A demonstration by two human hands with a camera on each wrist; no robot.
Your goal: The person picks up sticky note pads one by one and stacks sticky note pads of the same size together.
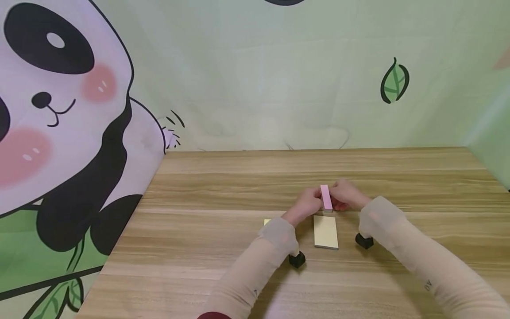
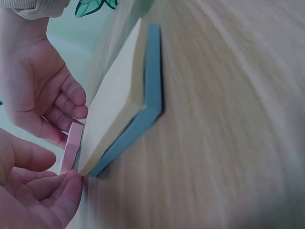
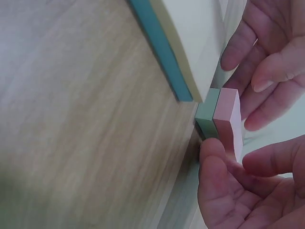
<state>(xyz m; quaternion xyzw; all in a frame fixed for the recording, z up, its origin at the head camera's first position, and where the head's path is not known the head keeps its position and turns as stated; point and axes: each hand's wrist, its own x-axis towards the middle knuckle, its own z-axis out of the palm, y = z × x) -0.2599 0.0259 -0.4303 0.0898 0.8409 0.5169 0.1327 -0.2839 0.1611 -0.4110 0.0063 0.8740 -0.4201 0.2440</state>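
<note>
A narrow pink sticky-note pad [image 1: 326,197] lies on a green pad [image 3: 207,117], the two stacked with edges nearly even. My left hand [image 1: 307,204] is at the stack's left side, fingertips right at its edge and thumb held apart. From the other side my right hand [image 1: 347,194] meets the stack, its fingertips low by the green pad. Neither hand wraps round the pads. Just nearer to me lies a larger cream pad [image 1: 325,231], set on a blue pad [image 2: 153,71] that shows along its edges.
A yellow piece [image 1: 267,221] peeks out from behind my left sleeve, mostly hidden. Black wrist-camera mounts [image 1: 296,259] hang under both forearms. The wooden table [image 1: 199,257] ends at a cloth backdrop [image 1: 255,88] with a panda print.
</note>
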